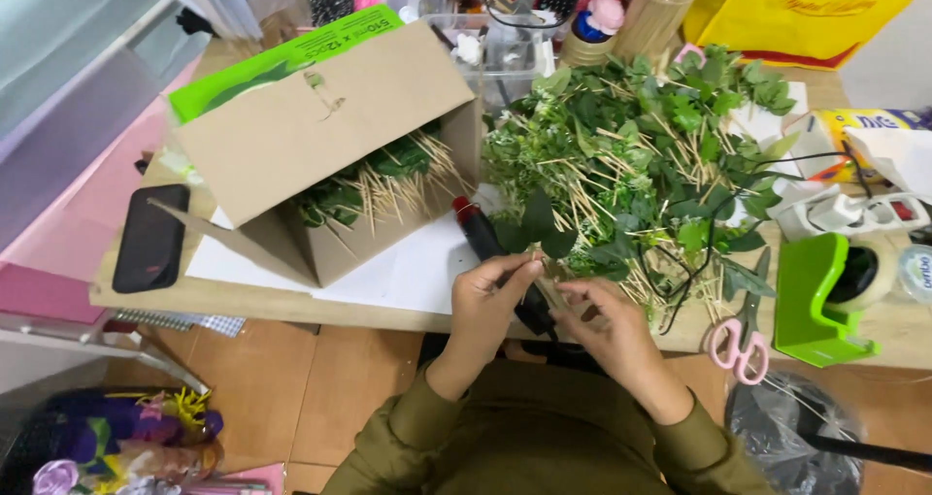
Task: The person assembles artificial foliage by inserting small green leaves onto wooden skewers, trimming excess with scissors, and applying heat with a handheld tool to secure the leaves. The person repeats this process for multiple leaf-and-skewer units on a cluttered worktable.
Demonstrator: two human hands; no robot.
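Leaf sprig (540, 225): pinched by left hand (488, 296), at 12 o'clock from it.
Right hand (604, 313): fingers closed on the sprig's stick.
Glue gun (495, 262): between both hands.

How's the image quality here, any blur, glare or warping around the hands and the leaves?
Head view: even indoor light, no harsh shadows; left hand and right hand slightly soft; pile of green leaves on wooden sticks reasonably sharp; mild glare on white paper sheet; edges bend from wide-angle distortion.

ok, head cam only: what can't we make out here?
- Box contents: flap covers all but some leaves and sticks.
- What the left hand and right hand pinch: fingers cover it; each grip unclear.
- Black tool: lower end hidden behind the hands.
- Tape dispenser and bin bag: partly cut off or too dark.
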